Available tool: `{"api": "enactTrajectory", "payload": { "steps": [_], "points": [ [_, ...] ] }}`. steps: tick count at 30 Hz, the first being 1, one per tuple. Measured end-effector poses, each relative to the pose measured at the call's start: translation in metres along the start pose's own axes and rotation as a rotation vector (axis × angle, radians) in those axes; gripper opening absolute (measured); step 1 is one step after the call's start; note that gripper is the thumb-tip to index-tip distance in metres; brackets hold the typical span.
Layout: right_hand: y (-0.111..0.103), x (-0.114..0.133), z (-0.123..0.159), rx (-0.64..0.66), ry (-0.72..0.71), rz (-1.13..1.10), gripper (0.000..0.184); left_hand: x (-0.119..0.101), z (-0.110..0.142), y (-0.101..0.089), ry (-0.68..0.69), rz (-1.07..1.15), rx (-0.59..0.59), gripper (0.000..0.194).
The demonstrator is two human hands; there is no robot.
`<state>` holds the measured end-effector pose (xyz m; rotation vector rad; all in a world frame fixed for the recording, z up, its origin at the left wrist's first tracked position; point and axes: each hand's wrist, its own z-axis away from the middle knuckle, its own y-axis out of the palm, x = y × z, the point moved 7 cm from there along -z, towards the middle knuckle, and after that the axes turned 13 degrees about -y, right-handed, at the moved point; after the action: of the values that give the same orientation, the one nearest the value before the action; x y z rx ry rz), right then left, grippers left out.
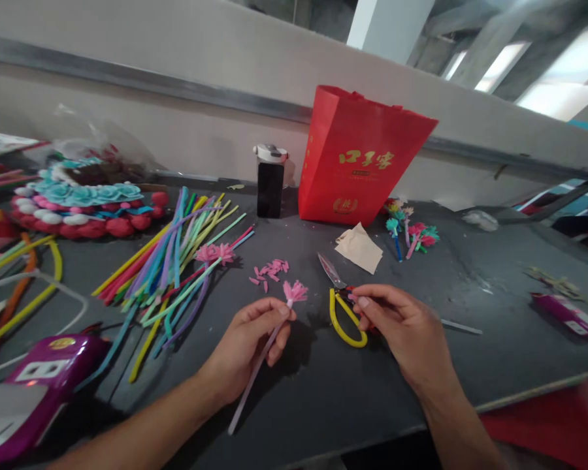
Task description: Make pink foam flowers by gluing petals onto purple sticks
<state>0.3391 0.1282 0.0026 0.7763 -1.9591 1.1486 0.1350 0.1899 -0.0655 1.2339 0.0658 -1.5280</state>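
My left hand [252, 339] is closed round the pale stem of a pink pipe-cleaner flower [295, 292], its fringed head pointing up and away from me. The stem's lower end slants down toward the table's front. In my right hand [406, 326], thumb and forefinger pinch a small pink petal [352, 297]. Just left of and below those fingers lie scissors [334, 271] with yellow handles, partly hidden by the hand. Loose pink petals [274, 267] are scattered beyond the flower. A larger pink flower [215, 253] rests among the pipe cleaners [171, 254] to the left.
A red paper bag [362, 163] and a dark bottle [270, 186] stand along the wall. Between bag and scissors lies a beige paper [359, 248]. Small finished flowers [416, 235] are at right. Purple devices [53, 365] sit at lower left and far right.
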Motion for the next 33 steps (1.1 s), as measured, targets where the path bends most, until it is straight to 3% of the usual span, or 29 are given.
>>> {"api": "enactTrajectory", "payload": {
  "steps": [5, 13, 24, 33],
  "points": [
    [0.021, 0.021, 0.005, 0.063, -0.102, 0.016, 0.016, 0.002, 0.001, 0.003, -0.019, -0.005, -0.007, 0.024],
    [0.040, 0.052, 0.012, -0.013, -0.344, 0.137, 0.021, 0.005, 0.001, 0.005, -0.059, -0.005, 0.004, 0.022],
    [0.050, 0.055, 0.016, -0.036, -0.432, 0.232, 0.017, 0.009, 0.003, 0.011, -0.098, -0.019, 0.072, 0.019],
    [0.051, 0.063, 0.020, -0.056, -0.547, 0.282, 0.017, 0.007, 0.005, 0.013, -0.095, -0.060, 0.060, 0.019]
  ]
}}
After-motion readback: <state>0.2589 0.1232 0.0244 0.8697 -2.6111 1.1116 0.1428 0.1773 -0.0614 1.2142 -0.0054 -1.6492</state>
